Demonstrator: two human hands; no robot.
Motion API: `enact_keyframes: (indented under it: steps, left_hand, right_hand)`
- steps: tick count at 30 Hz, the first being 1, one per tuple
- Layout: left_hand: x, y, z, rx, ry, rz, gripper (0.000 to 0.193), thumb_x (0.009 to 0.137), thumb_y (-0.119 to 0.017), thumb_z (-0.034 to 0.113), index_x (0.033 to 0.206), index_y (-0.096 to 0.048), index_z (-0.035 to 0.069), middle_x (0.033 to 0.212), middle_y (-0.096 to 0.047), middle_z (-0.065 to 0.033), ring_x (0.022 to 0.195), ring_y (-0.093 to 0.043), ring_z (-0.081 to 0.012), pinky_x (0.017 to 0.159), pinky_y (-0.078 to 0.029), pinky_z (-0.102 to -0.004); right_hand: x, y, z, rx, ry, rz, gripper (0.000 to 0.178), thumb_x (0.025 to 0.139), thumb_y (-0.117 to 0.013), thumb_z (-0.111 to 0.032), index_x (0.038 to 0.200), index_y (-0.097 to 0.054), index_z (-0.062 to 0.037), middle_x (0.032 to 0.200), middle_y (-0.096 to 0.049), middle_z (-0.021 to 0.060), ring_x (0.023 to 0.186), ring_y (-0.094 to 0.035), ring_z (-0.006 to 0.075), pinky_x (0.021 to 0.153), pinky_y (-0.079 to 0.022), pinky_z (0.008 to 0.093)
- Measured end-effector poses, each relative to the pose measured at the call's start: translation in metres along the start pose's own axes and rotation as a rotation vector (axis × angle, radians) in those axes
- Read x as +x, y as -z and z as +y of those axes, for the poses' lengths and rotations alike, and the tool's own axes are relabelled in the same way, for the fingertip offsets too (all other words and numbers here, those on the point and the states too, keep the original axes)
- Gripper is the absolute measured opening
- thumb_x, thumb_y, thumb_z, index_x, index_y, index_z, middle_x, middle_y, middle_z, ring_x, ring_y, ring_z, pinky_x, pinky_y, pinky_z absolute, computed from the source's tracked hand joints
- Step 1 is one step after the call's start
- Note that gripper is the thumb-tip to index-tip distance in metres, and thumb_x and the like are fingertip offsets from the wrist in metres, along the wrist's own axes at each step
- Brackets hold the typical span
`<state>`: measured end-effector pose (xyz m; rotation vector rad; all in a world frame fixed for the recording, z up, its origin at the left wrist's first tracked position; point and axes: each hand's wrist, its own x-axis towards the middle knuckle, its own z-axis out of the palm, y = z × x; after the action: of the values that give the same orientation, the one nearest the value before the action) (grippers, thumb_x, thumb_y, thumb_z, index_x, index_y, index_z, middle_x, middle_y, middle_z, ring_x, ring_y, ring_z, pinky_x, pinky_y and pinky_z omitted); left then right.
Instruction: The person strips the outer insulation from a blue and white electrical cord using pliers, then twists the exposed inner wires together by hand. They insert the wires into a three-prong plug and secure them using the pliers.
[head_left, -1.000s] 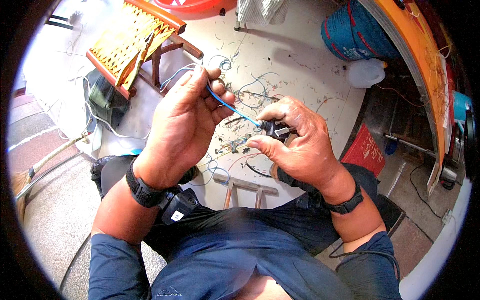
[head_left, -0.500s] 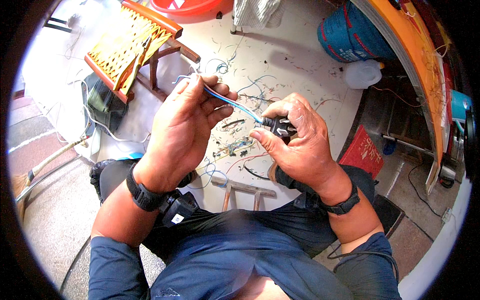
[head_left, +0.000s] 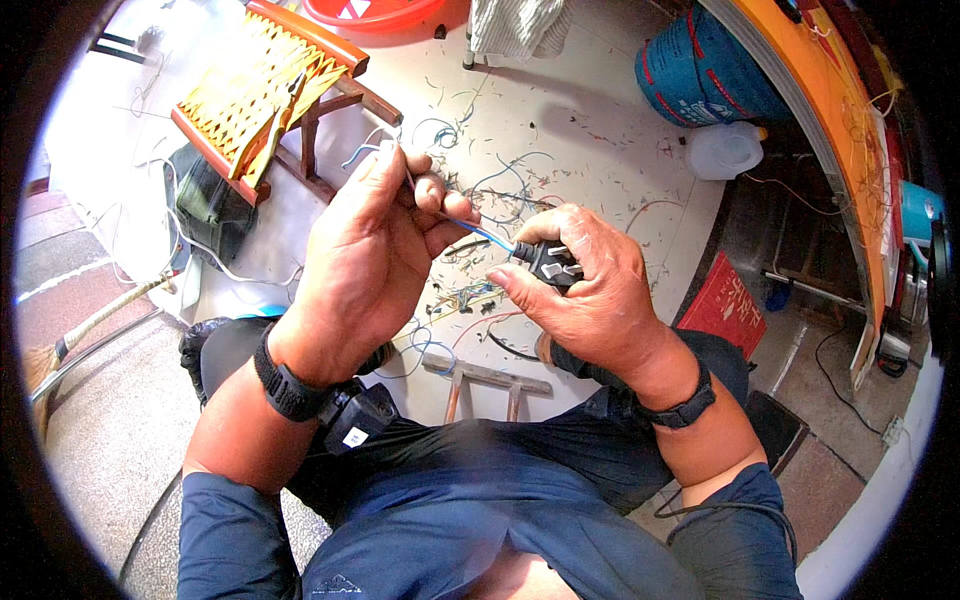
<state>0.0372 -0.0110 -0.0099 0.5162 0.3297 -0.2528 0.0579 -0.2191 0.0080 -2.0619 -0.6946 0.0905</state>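
Between thumb and fingers, my right hand [head_left: 595, 275] grips a black electrical plug [head_left: 550, 262] whose metal prongs face right. A blue and a white wire [head_left: 485, 233] run from the plug's left end to my left hand [head_left: 370, 235]. The left fingers are curled around these wires, the thumb pressed against the index finger. Loose wire ends [head_left: 362, 148] stick out past the left thumb tip. The wire stretch inside the left palm is partly hidden by the fingers. Below the hands, a heap of wire scraps [head_left: 465, 297] lies on the floor.
A wooden stool with yellow woven webbing [head_left: 262, 90] stands at the upper left, bearing a pair of pliers [head_left: 290, 95]. A red basin [head_left: 375, 12], a blue bucket [head_left: 700, 70] and a translucent jug [head_left: 727, 150] sit farther off. A red booklet [head_left: 722, 308] lies on the right.
The left fingers have closed further around the wires, covering more of them. My right hand has shifted slightly left with the plug, so the wire stretch between the hands is shorter.
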Motion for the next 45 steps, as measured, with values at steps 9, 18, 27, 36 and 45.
enact_keyframes:
  steps: [9, 18, 27, 36, 45]
  left_hand:
    - [-0.002, 0.002, -0.009, 0.158, 0.072, 0.221, 0.024, 0.105, -0.049, 0.029, 0.103, -0.058, 0.007, 0.091, -0.064, -0.0058, 0.091, -0.065, -0.0233, 0.085, -0.053, -0.0391]
    - [-0.010, 0.009, -0.032, 0.410, 0.419, 0.294, 0.024, 0.105, -0.051, 0.030, 0.104, -0.056, 0.007, 0.087, -0.064, -0.0052, 0.076, -0.066, -0.0168, 0.064, -0.052, -0.0295]
    - [-0.016, 0.012, -0.045, 0.534, 0.614, 0.153, 0.029, 0.103, -0.053, 0.035, 0.098, -0.059, 0.007, 0.078, -0.065, -0.0055, 0.068, -0.066, -0.0167, 0.059, -0.052, -0.0291]
    - [0.047, 0.052, 0.068, 1.958, -0.320, 0.155, 0.035, 0.092, -0.069, 0.032, 0.096, -0.067, -0.002, 0.090, -0.069, -0.0221, 0.083, -0.068, -0.0359, 0.075, -0.053, -0.0432]
    - [0.062, 0.139, 0.151, 2.443, -0.023, 0.632, 0.059, 0.079, -0.080, 0.034, 0.119, -0.056, -0.002, 0.120, -0.060, -0.0251, 0.113, -0.060, -0.0399, 0.094, -0.051, -0.0474]
  right_hand:
    - [-0.002, 0.005, -0.003, 0.119, -0.227, 0.017, 0.031, 0.078, -0.083, -0.019, 0.097, -0.063, -0.0053, 0.087, -0.066, 0.0118, 0.078, -0.066, 0.0257, 0.071, -0.052, 0.0345]
    - [0.000, 0.010, 0.005, 0.686, -0.485, -0.022, 0.031, 0.090, -0.075, -0.011, 0.116, -0.059, -0.0045, 0.092, -0.060, -0.0008, 0.080, -0.058, 0.0056, 0.070, -0.050, 0.0211]
    - [0.006, 0.006, 0.006, 0.909, -0.636, -0.100, 0.036, 0.091, -0.075, -0.014, 0.119, -0.056, -0.0017, 0.103, -0.066, 0.0047, 0.092, -0.063, 0.0113, 0.078, -0.053, 0.0257]
    - [0.008, 0.006, 0.012, 0.856, -0.707, -0.115, 0.044, 0.094, -0.070, -0.016, 0.129, -0.048, 0.0001, 0.099, -0.059, 0.0044, 0.083, -0.058, 0.0112, 0.076, -0.051, 0.0258]
    - [0.007, 0.008, 0.023, 0.814, -0.636, -0.093, 0.056, 0.099, -0.063, -0.027, 0.143, -0.044, 0.0028, 0.087, -0.057, 0.0018, 0.078, -0.055, 0.0090, 0.073, -0.046, 0.0228]
